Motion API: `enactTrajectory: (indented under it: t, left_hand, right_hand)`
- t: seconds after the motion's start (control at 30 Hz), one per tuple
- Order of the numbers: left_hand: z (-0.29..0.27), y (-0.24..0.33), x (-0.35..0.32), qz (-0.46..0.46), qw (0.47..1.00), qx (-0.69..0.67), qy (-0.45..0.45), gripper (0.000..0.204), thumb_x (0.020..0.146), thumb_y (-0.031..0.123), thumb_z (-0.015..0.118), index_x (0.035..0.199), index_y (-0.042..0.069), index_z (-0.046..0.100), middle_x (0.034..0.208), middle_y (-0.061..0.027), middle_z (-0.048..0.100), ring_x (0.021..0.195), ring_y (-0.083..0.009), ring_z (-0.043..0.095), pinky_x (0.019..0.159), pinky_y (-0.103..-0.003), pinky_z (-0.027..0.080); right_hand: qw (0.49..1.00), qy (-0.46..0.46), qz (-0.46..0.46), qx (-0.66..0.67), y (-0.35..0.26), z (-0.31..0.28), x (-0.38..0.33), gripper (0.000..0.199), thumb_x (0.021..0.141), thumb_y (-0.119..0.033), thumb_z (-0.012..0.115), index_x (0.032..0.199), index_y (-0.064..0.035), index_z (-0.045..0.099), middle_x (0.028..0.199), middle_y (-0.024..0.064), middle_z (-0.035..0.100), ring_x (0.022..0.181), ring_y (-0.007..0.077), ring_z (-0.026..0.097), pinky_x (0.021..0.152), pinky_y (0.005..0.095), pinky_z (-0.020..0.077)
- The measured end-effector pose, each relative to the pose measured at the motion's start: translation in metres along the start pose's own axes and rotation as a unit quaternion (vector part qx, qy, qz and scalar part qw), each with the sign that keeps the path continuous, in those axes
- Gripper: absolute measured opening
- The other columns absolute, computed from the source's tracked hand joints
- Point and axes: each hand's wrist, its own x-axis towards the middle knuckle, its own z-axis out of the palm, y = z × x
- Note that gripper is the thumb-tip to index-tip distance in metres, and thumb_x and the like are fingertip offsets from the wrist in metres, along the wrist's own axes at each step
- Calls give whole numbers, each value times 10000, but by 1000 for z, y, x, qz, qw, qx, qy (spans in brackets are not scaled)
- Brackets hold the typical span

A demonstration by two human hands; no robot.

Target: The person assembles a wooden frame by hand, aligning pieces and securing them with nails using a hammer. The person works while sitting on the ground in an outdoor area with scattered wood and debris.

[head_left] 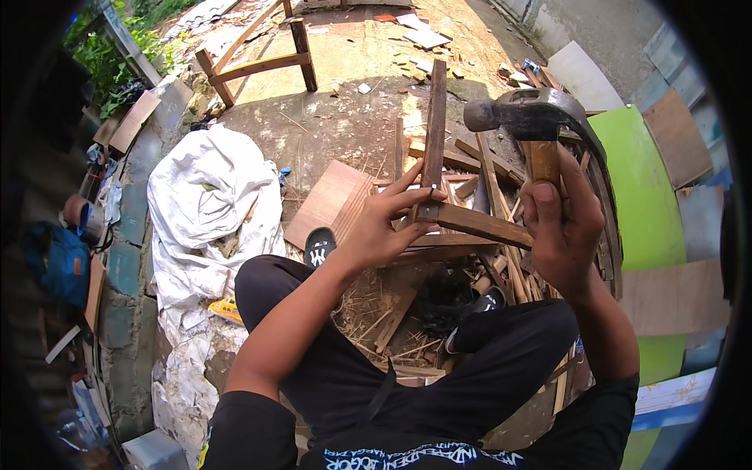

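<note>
My right hand (pixel 565 223) grips a claw hammer (pixel 543 160) by its wooden handle, its dark metal head raised above the hand. My left hand (pixel 392 219) has its fingers around the corner of a wooden frame (pixel 478 222), where one brown bar meets another. One bar reaches away from me, while the other runs right, passing behind my right hand. A small shiny spot, perhaps a nail head, shows at this corner. The hammer head is up and to the right of the corner, apart from it.
Scrap wood strips (pixel 501 184) lie piled around my feet. A plywood sheet (pixel 333 204) and a crumpled white cloth (pixel 207 188) lie to the left. Farther off stands a wooden frame with legs (pixel 262 66). A green panel (pixel 638 211) leans along the right side.
</note>
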Motion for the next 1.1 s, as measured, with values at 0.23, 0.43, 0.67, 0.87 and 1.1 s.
enactTrajectory:
  t: [0.23,0.43,0.67,0.87,1.1]
  left_hand:
    - [-2,3,0,-15,1000,-15,8,488,831,-33,753,1297,86,670,1610,-199,339,1437,-318,420,1063,-411,535]
    - [-1,2,1,-3,999,-24,23,514,831,-34,752,1320,95,663,1622,-202,312,1410,-323,460,1063,-411,536]
    - [1,2,0,3,998,49,44,523,824,10,787,1325,94,660,1628,-204,295,1396,-320,475,1055,-413,544]
    - [1,6,-3,-2,996,72,47,655,860,82,789,1463,120,538,1631,-187,297,1338,-303,543,1035,-408,551]
    - [0,-6,-4,-120,969,-163,141,670,1068,545,406,1546,107,240,1474,-165,420,1100,-219,648,910,-381,541]
  right_hand:
    - [988,-133,32,-71,7,-10,1,284,973,-92,641,1215,49,598,816,248,645,714,371,671,666,401,504]
    - [982,-81,165,-35,41,-17,-45,494,821,-144,845,1207,65,620,1037,176,700,903,277,687,826,333,539]
    - [978,-116,155,-73,61,3,-59,329,795,-50,809,1086,-4,661,927,185,677,852,396,668,747,421,506]
    - [976,-138,121,-120,58,-2,-50,334,804,-15,784,1120,-2,677,986,188,702,883,395,687,755,409,522]
    - [979,-143,94,-110,63,-3,-51,388,796,-6,789,1166,14,672,1086,197,716,978,396,699,831,395,547]
